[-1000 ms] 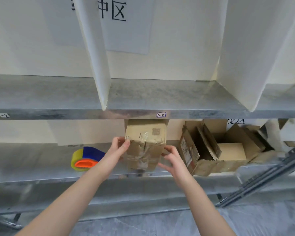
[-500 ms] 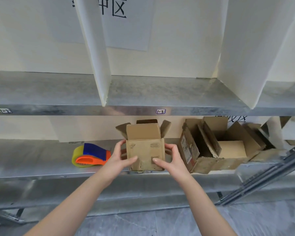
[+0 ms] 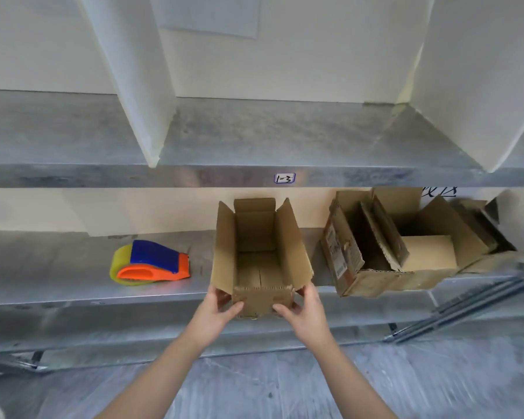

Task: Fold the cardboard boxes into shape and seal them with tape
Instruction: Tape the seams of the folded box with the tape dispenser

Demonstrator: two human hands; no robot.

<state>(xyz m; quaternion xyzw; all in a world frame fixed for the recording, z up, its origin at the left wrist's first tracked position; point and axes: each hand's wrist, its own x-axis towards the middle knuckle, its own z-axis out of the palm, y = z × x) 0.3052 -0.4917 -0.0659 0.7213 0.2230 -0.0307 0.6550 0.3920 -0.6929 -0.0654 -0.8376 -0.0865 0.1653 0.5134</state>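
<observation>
Box: small cardboard box [image 3: 260, 261], centre frame, upright on the metal shelf [image 3: 73, 285] edge, top flaps open.
Left hand [image 3: 217, 309]: fingers curled, gripping the box's near left corner.
Right hand [image 3: 304, 309]: fingers curled, gripping its near right corner.
Tape dispenser [image 3: 152, 264]: left of box, apart.
Other boxes [image 3: 406, 246]: right of frame, open, jumbled.

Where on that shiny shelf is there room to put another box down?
The lower shelf is bare left of the tape dispenser. A narrow strip lies between the dispenser and the open box held by the left hand and right hand. Right of that box it is crowded with a pile of cardboard boxes.
</observation>
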